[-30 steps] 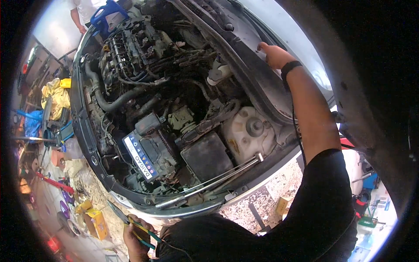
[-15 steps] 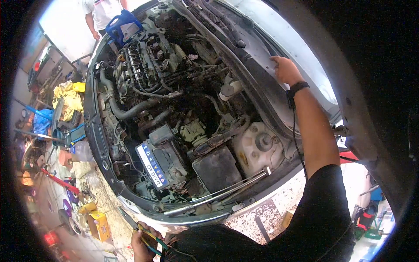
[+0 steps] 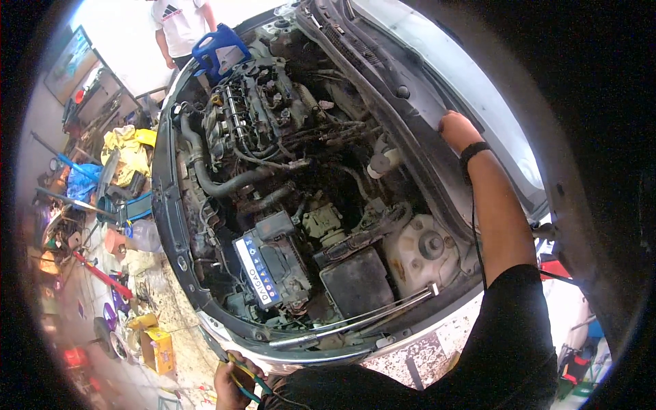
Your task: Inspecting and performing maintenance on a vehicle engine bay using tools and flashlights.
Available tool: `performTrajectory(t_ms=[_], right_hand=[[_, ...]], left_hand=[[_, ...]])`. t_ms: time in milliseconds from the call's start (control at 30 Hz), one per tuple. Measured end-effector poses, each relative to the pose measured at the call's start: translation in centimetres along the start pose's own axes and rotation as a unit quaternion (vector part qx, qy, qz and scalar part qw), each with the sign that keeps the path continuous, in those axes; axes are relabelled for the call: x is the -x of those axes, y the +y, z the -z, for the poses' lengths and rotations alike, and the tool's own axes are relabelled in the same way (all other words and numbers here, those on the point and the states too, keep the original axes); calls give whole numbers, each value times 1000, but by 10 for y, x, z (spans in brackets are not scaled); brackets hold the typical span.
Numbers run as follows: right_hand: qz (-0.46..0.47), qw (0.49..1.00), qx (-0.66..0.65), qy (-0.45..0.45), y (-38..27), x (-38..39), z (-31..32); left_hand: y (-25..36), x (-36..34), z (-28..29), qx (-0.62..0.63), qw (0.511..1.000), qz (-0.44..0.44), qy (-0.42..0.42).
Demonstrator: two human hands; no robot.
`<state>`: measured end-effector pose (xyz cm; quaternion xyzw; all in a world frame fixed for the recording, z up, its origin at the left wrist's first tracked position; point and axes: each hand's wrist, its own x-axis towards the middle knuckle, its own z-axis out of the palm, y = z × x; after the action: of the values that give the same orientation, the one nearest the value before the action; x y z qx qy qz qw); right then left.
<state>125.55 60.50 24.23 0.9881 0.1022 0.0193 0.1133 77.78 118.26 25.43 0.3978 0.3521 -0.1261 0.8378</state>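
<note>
1. Your left hand (image 3: pixel 237 380), at the lower edge, is closed around the green-and-yellow handles of the pliers (image 3: pixel 220 352), whose nose points up and left beside the car's front edge.
2. Rightward, inside the engine bay (image 3: pixel 179 236), the battery (image 3: pixel 275 265) sits next to a black-lidded box (image 3: pixel 357 283); neither hand touches them.
3. A long metal tool (image 3: pixel 301 338) lies slanting along the bay's near edge, out of your grasp.
4. Farthest right, your right hand (image 3: pixel 460 132) reaches to the dark panel (image 3: pixel 424 106) at the bay's rear, fingers curled in; you cannot tell whether they hold anything.
5. Half a second ago that index finger stuck out; now it is drawn in. Your pliers grip is unchanged, so only the right hand's shape differs, well apart from the pliers.
</note>
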Motion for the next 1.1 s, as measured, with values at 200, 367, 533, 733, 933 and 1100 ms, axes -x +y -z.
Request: performTrajectory(t_ms=[200,367,533,733,933,1100], right_hand=[[-75,995,-70,-18,-17,5,12],[-44,998,-25,-27,3,-2,-9],[-83,996,-37,18,5,16,-8],[-185,527,-764,323,30,104,-43],[-185,280,-937,95,16,188,-35],[-230,930,-284,-40,-17,209,-21]], left_hand=[[-6,-9,22,24,999,28,-11],[-9,-4,22,27,1000,15,-3],[-11,-3,28,5,1000,19,-2],[-8,2,12,14,999,-40,-24],[-7,1,0,-2,999,-11,-43],[-11,7,12,15,999,-17,-46]])
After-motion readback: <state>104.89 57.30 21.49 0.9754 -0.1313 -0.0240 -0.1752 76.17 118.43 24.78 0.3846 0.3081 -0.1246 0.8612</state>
